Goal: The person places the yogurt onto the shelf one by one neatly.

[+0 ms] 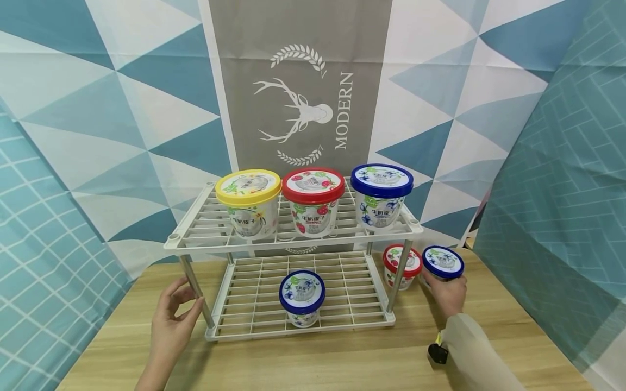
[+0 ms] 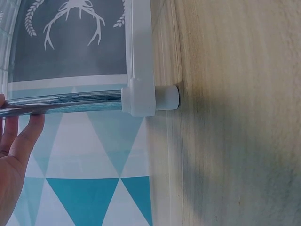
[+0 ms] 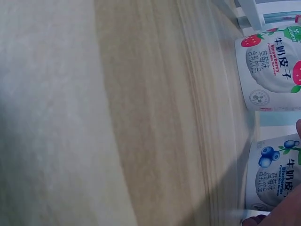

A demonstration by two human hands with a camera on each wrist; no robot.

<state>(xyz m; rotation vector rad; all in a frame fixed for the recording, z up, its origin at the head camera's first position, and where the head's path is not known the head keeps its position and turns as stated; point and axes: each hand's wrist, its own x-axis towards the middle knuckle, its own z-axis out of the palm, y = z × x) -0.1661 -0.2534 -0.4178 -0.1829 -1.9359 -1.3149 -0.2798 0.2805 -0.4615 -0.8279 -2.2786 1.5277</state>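
Note:
A white two-tier wire rack (image 1: 342, 327) with metal posts stands on the table. My left hand (image 1: 171, 320) grips its front left post (image 1: 194, 288), fingertips against the metal in the left wrist view. Right of the rack, my right hand (image 1: 451, 296) holds a blue-lidded blueberry tub (image 1: 443, 259) by its side. The tub stands upright on the table, its lower front partly covered by the hand in the right wrist view. Beside it, close to the rack's right post, is a small red-lidded strawberry tub (image 3: 270, 70).
On the upper shelf stand a yellow-lidded tub (image 1: 249, 203), a larger red-lidded tub (image 1: 313, 201) and a larger blue-lidded tub (image 1: 381, 195). One small blue-lidded tub (image 1: 302, 297) sits on the lower shelf. Patterned cloth (image 1: 303, 32) hangs behind the wooden table (image 1: 293, 364).

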